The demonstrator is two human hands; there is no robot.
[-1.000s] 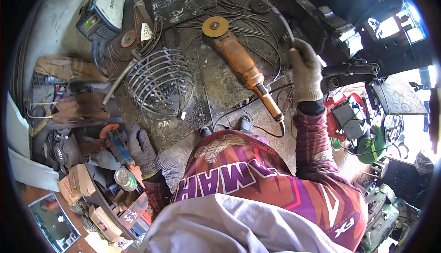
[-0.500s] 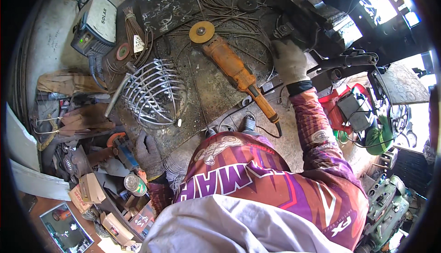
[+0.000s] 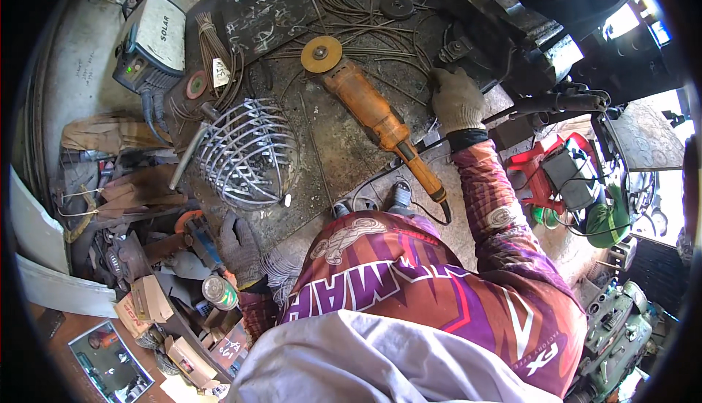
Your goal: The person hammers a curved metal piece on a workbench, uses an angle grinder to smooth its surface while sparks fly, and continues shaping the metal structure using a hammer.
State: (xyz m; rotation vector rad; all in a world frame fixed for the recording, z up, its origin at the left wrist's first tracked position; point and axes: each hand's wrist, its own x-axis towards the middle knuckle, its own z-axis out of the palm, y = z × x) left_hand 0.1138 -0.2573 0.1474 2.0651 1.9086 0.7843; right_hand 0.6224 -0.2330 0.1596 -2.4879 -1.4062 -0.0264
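Note:
My right hand [image 3: 458, 102], in a knitted work glove, is on the right side of the steel workbench [image 3: 322, 162], nearest to bent wire rods and a dark metal fitting [image 3: 455, 50]. Its fingers are bent and their tips hidden. My left hand [image 3: 240, 248], also gloved, hangs low by the bench's near left edge with fingers stretched and nothing seen in them. Between the hands, an orange angle grinder [image 3: 373, 110] with a tan disc [image 3: 321, 53] lies on the bench. A cage of curved metal rods [image 3: 248, 154] stands left of it; a hammer [image 3: 191, 147] leans beside the cage.
A welding machine [image 3: 151, 43] stands at the far left. Coiled wire rods [image 3: 351, 1] cover the back of the bench. Left of me are cardboard boxes [image 3: 150, 299] and a can [image 3: 219, 293]. A red plastic chair [image 3: 537, 176] and a green machine [image 3: 621, 337] stand at right.
My right hand has shifted slightly left and nearer to me, away from the dark metal fitting. My left hand is almost in the same place. The grinder and the cage have not moved.

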